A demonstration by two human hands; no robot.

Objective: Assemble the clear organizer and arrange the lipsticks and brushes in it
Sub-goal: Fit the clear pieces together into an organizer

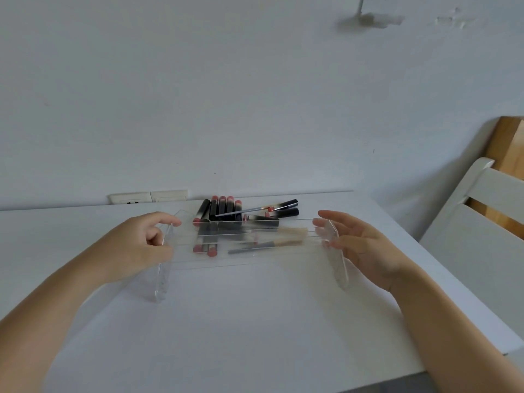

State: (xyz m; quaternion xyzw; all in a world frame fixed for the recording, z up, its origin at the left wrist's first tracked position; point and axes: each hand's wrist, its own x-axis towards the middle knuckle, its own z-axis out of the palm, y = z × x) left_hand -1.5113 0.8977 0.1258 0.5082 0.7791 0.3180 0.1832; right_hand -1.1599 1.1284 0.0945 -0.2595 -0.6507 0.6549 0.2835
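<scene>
My left hand (141, 245) at centre-left of frame, fingers curled around left end panel (164, 262) of clear organizer (249, 251), gripping it. Organizer at frame centre on white table (226, 321), clear shelves spanning between two end panels. Lipsticks (224, 208) and brushes (272, 242) piled just behind it, seen partly through the plastic. My right hand (365, 245) at centre-right, fingers straight and relaxed, fingertips touching right end panel (336, 251). White chair (482, 222) at right edge.

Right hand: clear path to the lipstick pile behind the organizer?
Probably not directly. The right hand sits at the clear organizer's right end panel; the lipsticks lie behind its shelves, so it must go over or around.
</scene>
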